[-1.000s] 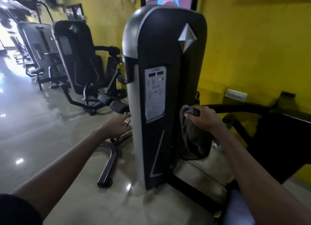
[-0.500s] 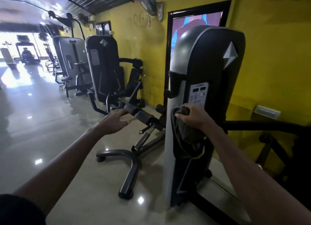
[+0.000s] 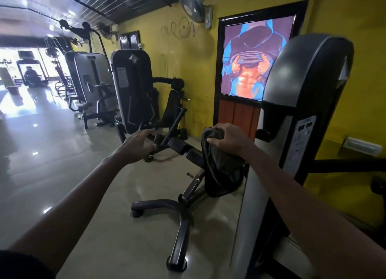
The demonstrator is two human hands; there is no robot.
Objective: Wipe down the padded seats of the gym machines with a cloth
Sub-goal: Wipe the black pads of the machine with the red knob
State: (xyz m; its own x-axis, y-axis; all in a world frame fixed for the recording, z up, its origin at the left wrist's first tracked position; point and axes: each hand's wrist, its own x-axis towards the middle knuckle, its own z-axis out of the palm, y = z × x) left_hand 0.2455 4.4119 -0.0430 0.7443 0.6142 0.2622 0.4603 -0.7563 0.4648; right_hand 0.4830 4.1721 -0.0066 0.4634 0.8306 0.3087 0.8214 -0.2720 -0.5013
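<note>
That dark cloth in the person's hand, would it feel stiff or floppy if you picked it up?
Probably floppy: the cloth droops in soft folds below the right hand gripping it. Likely light too, since one hand holds it bunched.

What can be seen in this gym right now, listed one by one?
Tall shrouded weight machine: one, black and grey, near right.
Curved metal floor base: one, black, centre floor.
Farther shrouded machines: at least two, black and grey, along the yellow wall.
Framed torso poster: one, blue and orange, behind the near machine.
Wall-mounted fans: two, grey, high up.
Soft dark grey cloth: one, hanging from the right hand.
Left hand: open, empty, held out.
Right hand: grips the cloth.
</note>
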